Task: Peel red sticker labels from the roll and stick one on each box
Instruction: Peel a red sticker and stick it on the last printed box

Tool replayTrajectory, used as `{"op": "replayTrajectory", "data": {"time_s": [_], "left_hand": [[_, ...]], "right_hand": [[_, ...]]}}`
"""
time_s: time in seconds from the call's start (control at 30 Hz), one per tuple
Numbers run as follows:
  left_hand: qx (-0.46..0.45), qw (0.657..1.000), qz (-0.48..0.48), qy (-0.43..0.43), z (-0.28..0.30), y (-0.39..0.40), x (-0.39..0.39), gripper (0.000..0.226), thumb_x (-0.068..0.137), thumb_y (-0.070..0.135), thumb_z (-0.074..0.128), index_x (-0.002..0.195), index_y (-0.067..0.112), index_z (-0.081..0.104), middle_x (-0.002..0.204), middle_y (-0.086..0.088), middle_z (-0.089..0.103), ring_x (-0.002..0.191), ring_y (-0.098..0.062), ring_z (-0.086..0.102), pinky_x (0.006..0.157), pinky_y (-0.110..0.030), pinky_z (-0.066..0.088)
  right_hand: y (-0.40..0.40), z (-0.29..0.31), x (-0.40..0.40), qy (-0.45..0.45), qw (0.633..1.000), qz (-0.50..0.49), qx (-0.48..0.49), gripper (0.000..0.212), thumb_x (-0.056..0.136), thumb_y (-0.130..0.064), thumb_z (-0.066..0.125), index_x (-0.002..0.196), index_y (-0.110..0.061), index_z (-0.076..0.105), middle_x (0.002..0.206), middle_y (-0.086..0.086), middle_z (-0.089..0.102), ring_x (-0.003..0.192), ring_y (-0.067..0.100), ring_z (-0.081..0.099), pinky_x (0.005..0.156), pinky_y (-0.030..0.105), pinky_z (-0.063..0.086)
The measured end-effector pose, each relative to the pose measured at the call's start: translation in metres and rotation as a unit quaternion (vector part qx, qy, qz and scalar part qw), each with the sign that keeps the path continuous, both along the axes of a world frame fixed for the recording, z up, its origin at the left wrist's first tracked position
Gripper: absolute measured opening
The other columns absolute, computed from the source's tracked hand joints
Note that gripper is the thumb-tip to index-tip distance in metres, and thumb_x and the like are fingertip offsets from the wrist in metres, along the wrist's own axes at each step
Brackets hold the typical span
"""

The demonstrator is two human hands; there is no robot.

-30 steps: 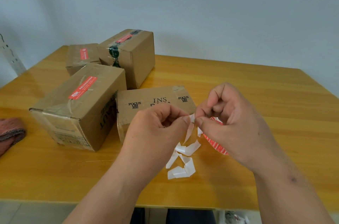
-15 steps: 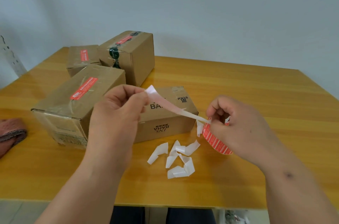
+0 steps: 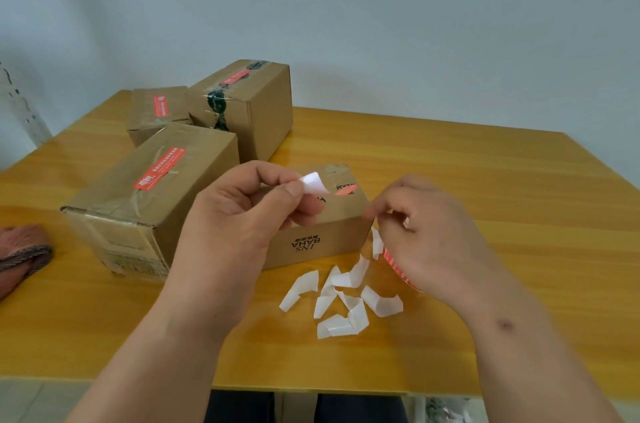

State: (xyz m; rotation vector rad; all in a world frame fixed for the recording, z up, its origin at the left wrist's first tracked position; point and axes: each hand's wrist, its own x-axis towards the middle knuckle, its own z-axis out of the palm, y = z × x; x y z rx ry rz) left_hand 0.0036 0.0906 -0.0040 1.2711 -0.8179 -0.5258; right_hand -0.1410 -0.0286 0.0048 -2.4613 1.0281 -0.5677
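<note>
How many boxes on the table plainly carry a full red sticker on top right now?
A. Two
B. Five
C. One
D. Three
D. The large front-left box, the small back-left box and the tall back box each show a red sticker; the box nearest the hands shows only a blurred red patch.

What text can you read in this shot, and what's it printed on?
"INS BAHA", upside down, on the near box's front side.
Dark print on that box's top, right corner: partly covered, unreadable.
White print on the red stickers of three other boxes: too blurred.
Red roll's print: too small.
</note>
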Motion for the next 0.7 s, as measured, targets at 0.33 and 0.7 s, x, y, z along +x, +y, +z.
{"op": "replayTrajectory", "data": {"time_s": [0.33, 0.7], "left_hand": [[0.003, 0.98, -0.154, -0.123, 0.002, 0.006, -0.003, 0.006, 0.076, 0.022, 0.077, 0.079, 0.027, 0.077, 0.079, 0.005, 0.074, 0.078, -0.009, 0.07, 0.069, -0.018, 0.055], [0.119, 0.987, -0.073, -0.073, 0.001, 0.003, -0.007, 0.041, 0.072, 0.063, 0.066, 0.101, 0.033, 0.067, 0.085, 0.008, 0.076, 0.082, -0.005, 0.071, 0.077, -0.027, 0.056]], "right_hand": [[0.006, 0.015, 0.001, -0.216, 0.937, 0.026, 0.274, 0.024, 0.076, -0.047, 0.065, 0.079, -0.024, 0.073, 0.075, -0.003, 0.073, 0.07, 0.013, 0.068, 0.076, 0.038, 0.054], [0.006, 0.013, 0.001, -0.31, 0.922, 0.026, 0.232, 0.009, 0.081, -0.012, 0.071, 0.08, -0.021, 0.071, 0.073, 0.006, 0.071, 0.069, 0.017, 0.068, 0.069, 0.032, 0.056]]}}
